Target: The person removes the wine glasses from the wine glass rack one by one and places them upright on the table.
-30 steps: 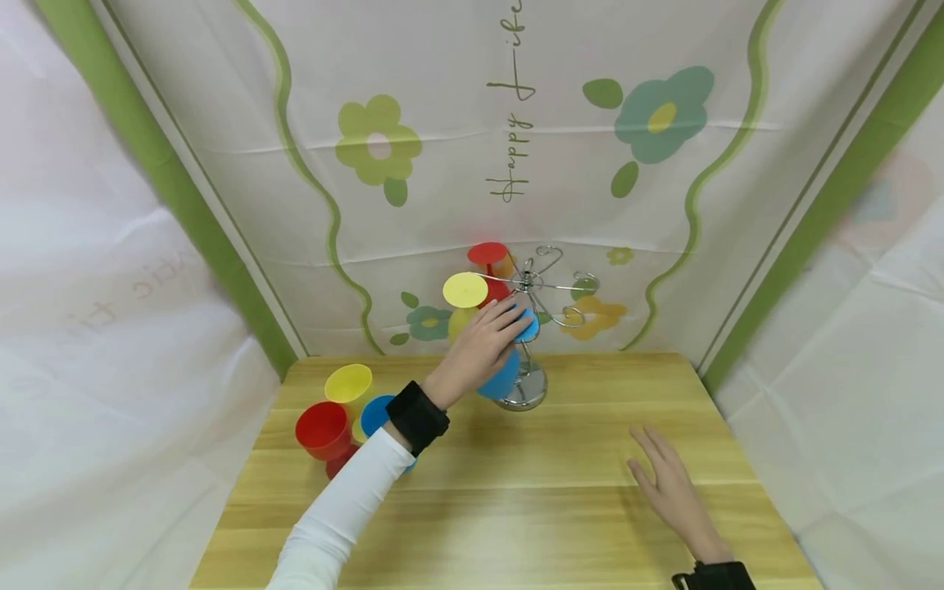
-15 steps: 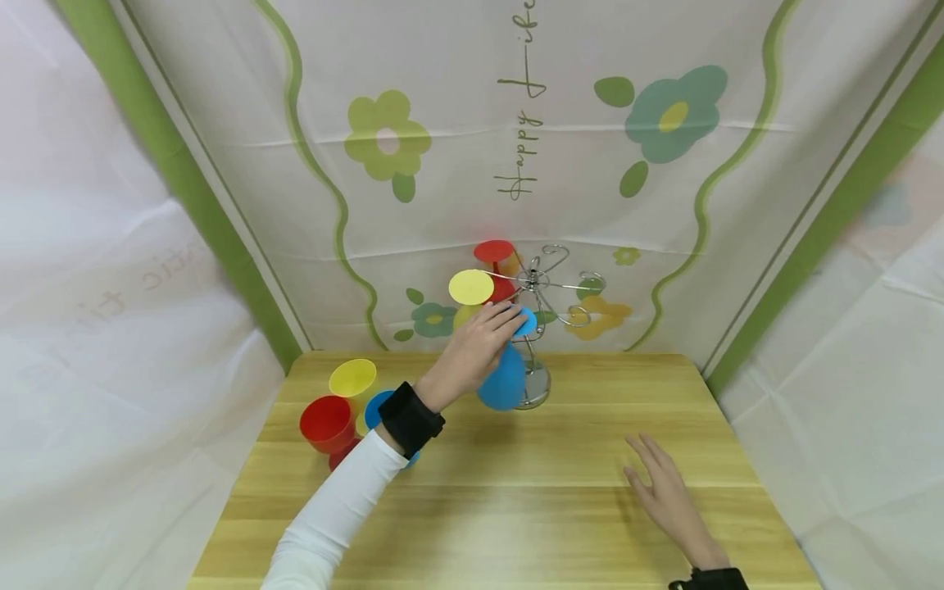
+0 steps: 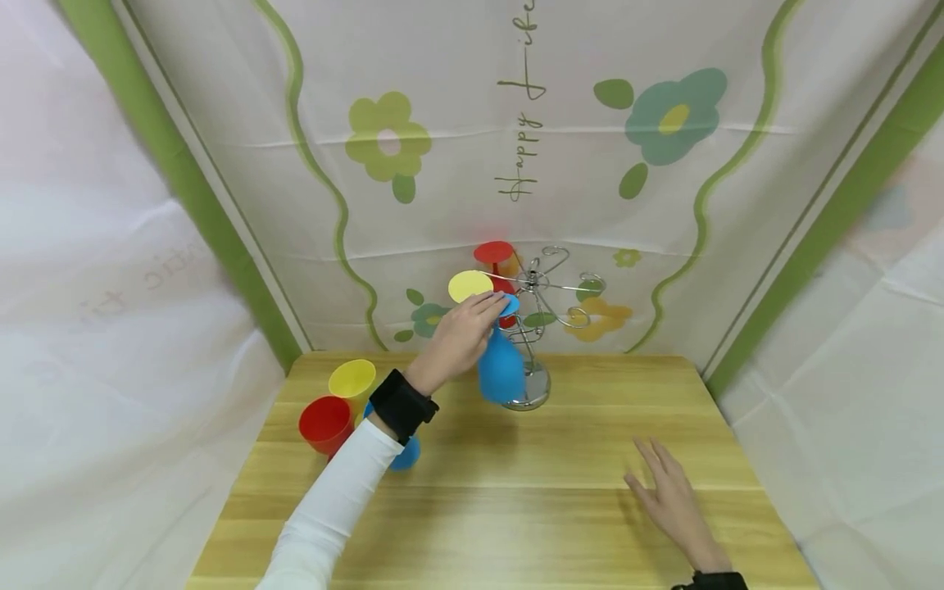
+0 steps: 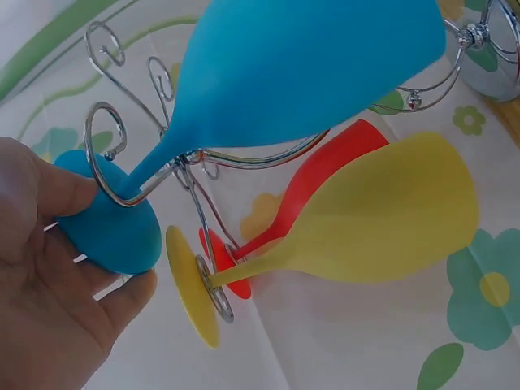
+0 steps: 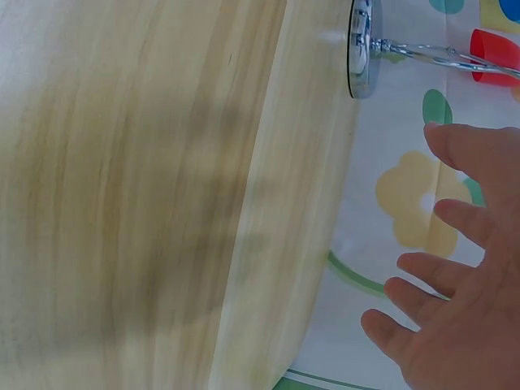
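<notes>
My left hand (image 3: 459, 334) pinches the base of a blue plastic goblet (image 3: 501, 370) that hangs upside down, bowl toward the table. In the left wrist view, the thumb lies on the blue base (image 4: 114, 223) with fingers beneath it, and the stem passes at a curled hook of the chrome rack (image 4: 122, 183). Whether the hook bears its weight I cannot tell. A yellow goblet (image 4: 390, 215) and a red goblet (image 4: 325, 175) hang inverted from neighbouring hooks. My right hand (image 3: 673, 508) hovers over the table's right side, fingers spread, holding nothing.
The rack's round base (image 3: 533, 389) stands near the back edge of the wooden table (image 3: 560, 524). Upright at the left are a red goblet (image 3: 325, 424), a yellow goblet (image 3: 352, 379) and a blue one (image 3: 404, 453), partly behind my left forearm. A printed cloth (image 3: 457, 188) hangs behind.
The left hand and the blue goblet's base have shifted slightly up and left beside the rack. The right hand has barely moved.
</notes>
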The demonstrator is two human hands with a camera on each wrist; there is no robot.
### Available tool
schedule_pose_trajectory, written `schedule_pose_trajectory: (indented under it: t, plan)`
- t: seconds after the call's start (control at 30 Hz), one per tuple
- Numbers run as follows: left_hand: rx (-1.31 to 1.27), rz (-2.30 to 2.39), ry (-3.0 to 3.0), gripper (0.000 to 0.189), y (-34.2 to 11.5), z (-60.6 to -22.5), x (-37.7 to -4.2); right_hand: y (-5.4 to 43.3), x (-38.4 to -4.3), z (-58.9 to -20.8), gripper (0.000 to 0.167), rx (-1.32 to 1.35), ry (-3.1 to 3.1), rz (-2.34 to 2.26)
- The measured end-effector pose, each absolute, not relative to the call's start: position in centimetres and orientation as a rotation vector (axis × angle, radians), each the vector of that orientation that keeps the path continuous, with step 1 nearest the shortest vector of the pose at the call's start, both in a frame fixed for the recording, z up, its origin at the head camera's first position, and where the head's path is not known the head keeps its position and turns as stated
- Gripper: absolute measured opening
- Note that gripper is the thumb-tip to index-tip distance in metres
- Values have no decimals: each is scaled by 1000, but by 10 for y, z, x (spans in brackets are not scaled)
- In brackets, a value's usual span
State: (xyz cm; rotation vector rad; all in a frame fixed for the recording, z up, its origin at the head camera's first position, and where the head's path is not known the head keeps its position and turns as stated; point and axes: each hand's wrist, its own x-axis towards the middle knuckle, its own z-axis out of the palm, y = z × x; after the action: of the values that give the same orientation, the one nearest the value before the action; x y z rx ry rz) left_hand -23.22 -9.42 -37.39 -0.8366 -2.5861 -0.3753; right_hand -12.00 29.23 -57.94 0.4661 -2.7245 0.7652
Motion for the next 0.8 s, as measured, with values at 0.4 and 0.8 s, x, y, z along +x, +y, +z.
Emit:
schedule_pose_trajectory:
  t: [0.4,0.8]
  plan:
    - [-904,-356,-2625,49,-70,-364,-245,298,-112,-586,62,415,-2725,796]
    - [-1001,-316,-2457,53,-57,-375,-217,295,-108,-589,61,411,-2727,803]
